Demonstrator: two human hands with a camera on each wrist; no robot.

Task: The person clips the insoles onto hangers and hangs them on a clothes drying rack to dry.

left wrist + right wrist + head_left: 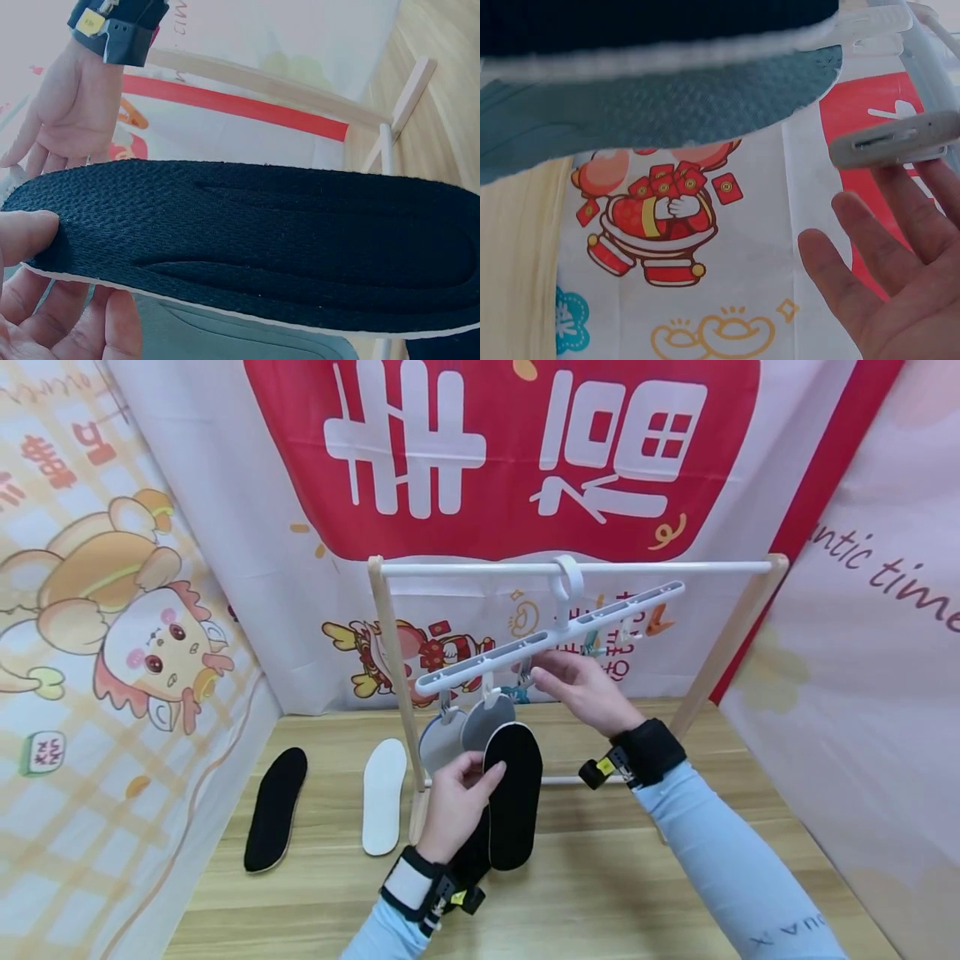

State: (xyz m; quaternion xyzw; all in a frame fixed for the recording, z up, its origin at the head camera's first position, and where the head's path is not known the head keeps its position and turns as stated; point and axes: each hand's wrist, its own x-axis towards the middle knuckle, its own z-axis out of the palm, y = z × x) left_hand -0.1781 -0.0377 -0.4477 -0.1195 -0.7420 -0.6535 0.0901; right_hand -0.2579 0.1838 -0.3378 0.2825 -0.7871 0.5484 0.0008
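Observation:
My left hand (459, 802) pinches a black insole (516, 797) near its upper end, thumb on the dark face and fingers behind the pale edge. The insole stands upright in front of a white clip hanger (551, 639). Under the bar, my right hand (588, 689) pinches one of its clips (892, 141), a grey one; the thumb is hidden in the right wrist view. Two grey insoles hang side by side from clips at the bar's left part, the nearer-middle one (487, 718) partly behind the black insole and the left one (442, 739) behind my left hand.
The hanger's hook circles the white rail (480, 570) of a wooden-legged rack (393, 652). On the wooden table (330, 902) lie a black insole (276, 810) and a white insole (385, 797) to the left. Another dark item (472, 853) shows below my left hand. Printed cloths surround the table.

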